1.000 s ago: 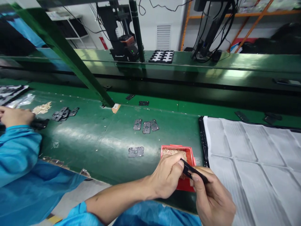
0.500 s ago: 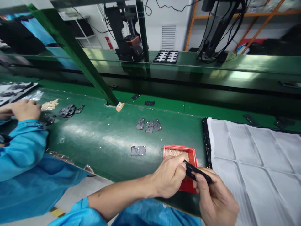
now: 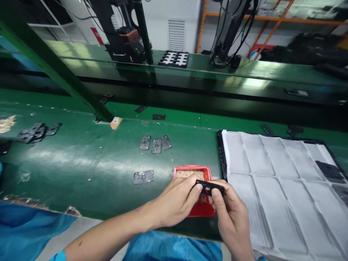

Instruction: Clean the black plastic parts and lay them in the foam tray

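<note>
My left hand (image 3: 181,197) pinches one end of a thin black plastic plate (image 3: 208,189) that has small cut-outs. The other end is gripped by my right hand (image 3: 231,210), thumb on the near face. Both hands hold the plate over a red plastic box (image 3: 209,211) with small pale bits (image 3: 187,174) in it. Left of the box lies a similar dark plate (image 3: 143,177), flat on the green bench. Farther back, a small group of such plates (image 3: 156,145) lies close together.
A tray lined with white sheet (image 3: 274,188) stands at the right, with dark plates (image 3: 330,171) on its far side. More plates (image 3: 34,132) are heaped at the left, near a slanted green post (image 3: 62,72). Behind runs a raised green shelf (image 3: 198,72) with equipment.
The view has swung right, so the co-worker's hands have left the picture and more of the tray shows. The held plate has turned so its broad face is towards me.
</note>
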Available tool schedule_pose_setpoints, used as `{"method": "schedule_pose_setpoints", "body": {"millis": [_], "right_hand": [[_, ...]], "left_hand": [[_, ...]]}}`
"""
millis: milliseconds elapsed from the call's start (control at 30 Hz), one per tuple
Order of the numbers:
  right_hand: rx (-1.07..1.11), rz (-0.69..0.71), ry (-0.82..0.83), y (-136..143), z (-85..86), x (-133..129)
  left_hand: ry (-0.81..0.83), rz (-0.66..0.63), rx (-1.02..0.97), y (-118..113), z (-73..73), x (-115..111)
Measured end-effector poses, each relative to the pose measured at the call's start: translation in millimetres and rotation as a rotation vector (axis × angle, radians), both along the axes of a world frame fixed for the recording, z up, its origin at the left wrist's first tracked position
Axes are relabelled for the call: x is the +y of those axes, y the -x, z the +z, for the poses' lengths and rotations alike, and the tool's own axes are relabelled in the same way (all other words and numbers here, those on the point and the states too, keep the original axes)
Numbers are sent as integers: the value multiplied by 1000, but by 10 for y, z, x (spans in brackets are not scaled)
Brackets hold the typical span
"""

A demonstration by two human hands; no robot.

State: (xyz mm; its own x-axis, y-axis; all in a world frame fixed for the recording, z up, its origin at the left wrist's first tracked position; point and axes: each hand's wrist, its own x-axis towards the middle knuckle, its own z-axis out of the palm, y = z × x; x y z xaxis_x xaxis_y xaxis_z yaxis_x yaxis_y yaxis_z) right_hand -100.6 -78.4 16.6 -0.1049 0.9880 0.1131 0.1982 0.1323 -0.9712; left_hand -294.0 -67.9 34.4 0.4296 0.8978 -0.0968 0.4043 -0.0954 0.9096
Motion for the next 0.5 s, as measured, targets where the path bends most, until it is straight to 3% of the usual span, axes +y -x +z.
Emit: {"method": "schedule_pose_setpoints", "body": {"millis": [167,333,500], "right_hand": [[71,4,85,-39,-28,10],[179,41,194,-95,-148,-23],[266,-17,305,-76,-155,-54]], "left_hand": [[-22,14,-18,-36,-42,-30],[34,37,-84,-36,16,-38],[102,41,-105,-33,74,-43]]}}
